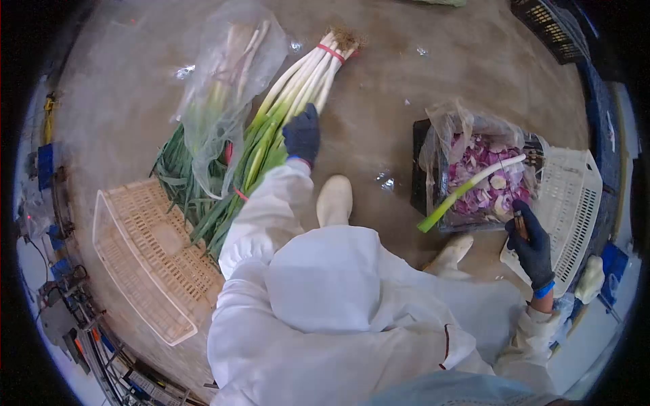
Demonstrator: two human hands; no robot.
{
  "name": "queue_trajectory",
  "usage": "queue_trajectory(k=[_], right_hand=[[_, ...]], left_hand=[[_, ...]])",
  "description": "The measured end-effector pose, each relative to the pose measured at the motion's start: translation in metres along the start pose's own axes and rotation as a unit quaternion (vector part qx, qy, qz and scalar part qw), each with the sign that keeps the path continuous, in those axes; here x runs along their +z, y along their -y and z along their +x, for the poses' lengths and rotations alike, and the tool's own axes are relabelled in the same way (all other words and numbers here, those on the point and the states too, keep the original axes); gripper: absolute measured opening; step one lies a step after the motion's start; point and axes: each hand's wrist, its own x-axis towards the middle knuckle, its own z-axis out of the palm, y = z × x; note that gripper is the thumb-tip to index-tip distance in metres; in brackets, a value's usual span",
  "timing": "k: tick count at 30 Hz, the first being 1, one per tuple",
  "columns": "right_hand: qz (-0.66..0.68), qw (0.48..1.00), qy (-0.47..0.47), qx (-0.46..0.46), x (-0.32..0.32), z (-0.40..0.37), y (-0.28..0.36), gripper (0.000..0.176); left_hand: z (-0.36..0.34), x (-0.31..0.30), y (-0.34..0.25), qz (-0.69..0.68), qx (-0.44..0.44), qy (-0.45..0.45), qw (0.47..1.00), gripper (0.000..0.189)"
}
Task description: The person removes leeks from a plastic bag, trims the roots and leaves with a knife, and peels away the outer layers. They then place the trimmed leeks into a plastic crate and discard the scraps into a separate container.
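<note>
My left hand [302, 134], in a dark glove, lies on the stalks of a big bundle of green onions [277, 128], its fingers curled against them. A red band ties the bundle near the roots. My right hand [530, 245], also gloved, is closed around a small brown handle [520, 224]; any blade is too thin to make out. Just above it stands a plastic-lined crate [421, 169] of purple and white peelings [482, 177]. One trimmed green onion [472, 183] lies slantwise across the crate, its green end over the near left edge.
Clear plastic [230, 115] wraps another onion bunch at the left. A cream basket [152, 254] stands below it. Beside the crate is a white basket [565, 210]. A black crate [550, 28] sits top right. White boots [334, 200] stand on the wet floor [365, 101].
</note>
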Motion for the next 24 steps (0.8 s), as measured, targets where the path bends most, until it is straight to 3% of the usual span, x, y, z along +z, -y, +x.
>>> queue_trajectory(k=[2, 4, 7, 8, 9, 10, 11, 12, 14, 17, 20, 22, 24], right_hand=[[0.005, 1.000, 0.005, -0.002, 0.004, 0.002, -0.003, 0.057], [0.006, 1.000, 0.000, 0.011, 0.007, 0.002, -0.003, 0.056], [0.002, 1.000, 0.000, 0.031, 0.006, 0.004, -0.008, 0.056], [0.002, 0.999, 0.001, 0.039, 0.006, 0.004, -0.010, 0.056], [-0.007, 0.999, 0.003, 0.031, 0.005, 0.005, -0.011, 0.056], [-0.015, 1.000, 0.007, 0.025, 0.005, 0.005, -0.012, 0.055], [-0.025, 0.999, 0.011, 0.019, 0.004, 0.003, -0.012, 0.055], [-0.022, 0.999, 0.011, 0.027, 0.004, 0.002, -0.012, 0.055], [-0.013, 0.999, 0.005, 0.030, 0.004, 0.003, -0.011, 0.054], [-0.073, 0.997, 0.001, 0.002, 0.003, 0.003, -0.008, 0.054], [-0.038, 0.999, -0.003, 0.011, 0.005, 0.002, -0.006, 0.054], [-0.040, 0.999, 0.003, 0.008, 0.005, 0.002, -0.004, 0.054], [-0.033, 0.999, 0.003, 0.006, 0.006, 0.001, -0.004, 0.053]], left_hand=[[-0.029, 0.010, -0.032, 0.031, 0.021, -0.054, 0.998, 0.042], [-0.039, 0.018, -0.046, -0.008, 0.016, -0.029, 0.999, 0.049], [-0.015, -0.002, -0.029, -0.131, 0.041, 0.024, 0.990, 0.057], [0.004, -0.013, -0.010, -0.153, 0.044, 0.006, 0.987, 0.054], [0.017, -0.011, 0.013, -0.172, 0.011, -0.165, 0.971, 0.056], [0.031, -0.021, 0.038, -0.115, -0.048, -0.215, 0.969, 0.075], [0.043, -0.009, 0.064, -0.090, -0.116, -0.161, 0.976, 0.097], [0.058, 0.023, 0.094, -0.327, -0.252, 0.131, 0.901, 0.111], [0.065, 0.044, 0.124, -0.406, -0.135, 0.270, 0.862, 0.115], [0.082, 0.049, 0.132, -0.347, -0.021, 0.304, 0.887, 0.107], [0.058, -0.057, 0.081, -0.416, 0.003, 0.417, 0.808, 0.095], [0.022, -0.059, 0.021, -0.182, -0.030, 0.281, 0.942, 0.084], [-0.008, -0.066, -0.023, -0.130, -0.003, 0.255, 0.958, 0.085]])
